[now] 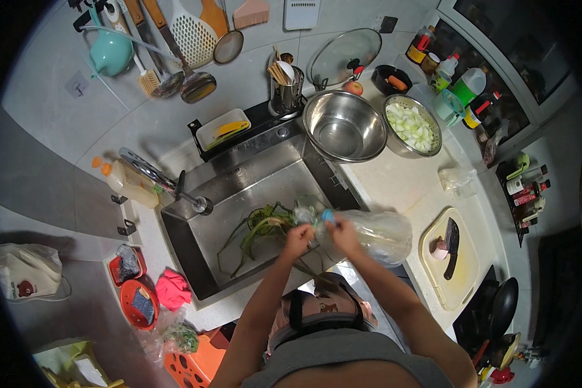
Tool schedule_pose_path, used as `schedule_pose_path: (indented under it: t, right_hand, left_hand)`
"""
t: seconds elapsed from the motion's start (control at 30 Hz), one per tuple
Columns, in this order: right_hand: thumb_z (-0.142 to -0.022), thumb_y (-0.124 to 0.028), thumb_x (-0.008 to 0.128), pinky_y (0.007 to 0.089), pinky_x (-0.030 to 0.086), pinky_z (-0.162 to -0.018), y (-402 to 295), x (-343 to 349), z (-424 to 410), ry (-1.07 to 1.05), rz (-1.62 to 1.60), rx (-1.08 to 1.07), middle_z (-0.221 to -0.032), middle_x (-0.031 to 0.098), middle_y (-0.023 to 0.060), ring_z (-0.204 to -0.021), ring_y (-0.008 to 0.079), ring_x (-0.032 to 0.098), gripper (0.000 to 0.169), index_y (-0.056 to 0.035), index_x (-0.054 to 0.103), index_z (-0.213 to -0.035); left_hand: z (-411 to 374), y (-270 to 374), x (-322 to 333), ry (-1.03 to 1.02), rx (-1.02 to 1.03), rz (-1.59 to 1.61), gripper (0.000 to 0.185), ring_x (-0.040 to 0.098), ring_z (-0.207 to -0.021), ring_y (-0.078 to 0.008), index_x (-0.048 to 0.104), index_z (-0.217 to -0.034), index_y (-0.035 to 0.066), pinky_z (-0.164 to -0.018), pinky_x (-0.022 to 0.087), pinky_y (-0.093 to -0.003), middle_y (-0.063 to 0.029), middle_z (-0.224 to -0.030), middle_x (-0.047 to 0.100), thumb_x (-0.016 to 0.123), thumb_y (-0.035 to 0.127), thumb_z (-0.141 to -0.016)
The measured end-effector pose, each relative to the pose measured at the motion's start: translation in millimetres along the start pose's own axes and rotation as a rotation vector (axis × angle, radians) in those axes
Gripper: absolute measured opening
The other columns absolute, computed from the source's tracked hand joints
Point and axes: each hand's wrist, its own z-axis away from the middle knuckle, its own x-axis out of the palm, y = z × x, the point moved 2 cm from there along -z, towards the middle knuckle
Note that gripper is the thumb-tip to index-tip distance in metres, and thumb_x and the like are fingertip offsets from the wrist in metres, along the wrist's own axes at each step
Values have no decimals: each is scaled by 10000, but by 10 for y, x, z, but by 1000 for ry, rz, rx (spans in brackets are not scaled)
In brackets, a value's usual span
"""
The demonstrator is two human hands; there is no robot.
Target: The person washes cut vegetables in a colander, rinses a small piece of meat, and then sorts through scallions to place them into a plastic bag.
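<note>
My left hand [299, 238] is over the sink's front edge, fingers curled beside green onion leaves [262, 224]; what it pinches is too blurred to tell. Close on its right, my right hand [343, 236] is closed at the gathered end of a large clear plastic bag or bottle [380, 236], against a blue cap-like piece [327, 215]. This clear plastic stretches right over the counter edge. A smaller clear plastic piece [304, 213] lies just beyond my left hand. Long, limp leaves spread over the floor of the stainless steel sink [252, 186].
A faucet [162, 182] reaches over the sink's left side. Behind right stand a steel bowl [344, 127] and a colander of chopped pale-green vegetable [411, 127]. At right, a cutting board [448, 291] bears a cleaver [451, 247]. A pink cloth [173, 290] lies at left.
</note>
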Motion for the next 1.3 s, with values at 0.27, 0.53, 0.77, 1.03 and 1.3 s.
schedule_pose_path:
  t: [0.27,0.53,0.77,1.03,1.3]
  right_hand:
    - [-785,-282,558,315,428,-549,227,-807,-353,-97,129,110,-621,572,81,-573,191,558,245,-81,577,-924]
    - [-750,-185,531,418,461,-645,429,-616,-104,246,279,235,-795,597,195,-745,347,583,309,-82,531,-1042]
    - [-742,-258,569,425,438,-726,868,-841,-485,626,896,-115,-900,563,245,-840,379,546,427,-19,479,-1084]
    - [-688,-262,624,435,458,-706,70,-211,225,-110,779,-265,-914,584,163,-832,324,571,509,-125,468,-1153]
    - [-625,-103,595,390,469,-722,129,-467,-465,-222,523,-85,-985,588,134,-833,299,582,499,-171,522,-1114]
  left_hand:
    - [-21,16,-119,97,-50,-82,230,530,-586,-92,616,-964,39,-539,424,-259,-85,-686,610,597,189,-791]
    - [-62,329,-133,356,61,-590,145,529,-472,-160,605,-844,70,-448,401,-278,-89,-546,546,621,168,-739]
    - [37,200,-123,322,37,-397,119,524,-569,-107,566,-882,14,-525,418,-245,-51,-678,587,562,107,-807]
    - [21,322,-219,387,92,-517,83,566,-651,-131,569,-861,33,-578,440,-263,-65,-742,601,545,99,-817]
    - [531,465,-1320,941,15,-675,62,576,-640,-242,564,-825,101,-554,438,-334,-86,-729,595,550,159,-806]
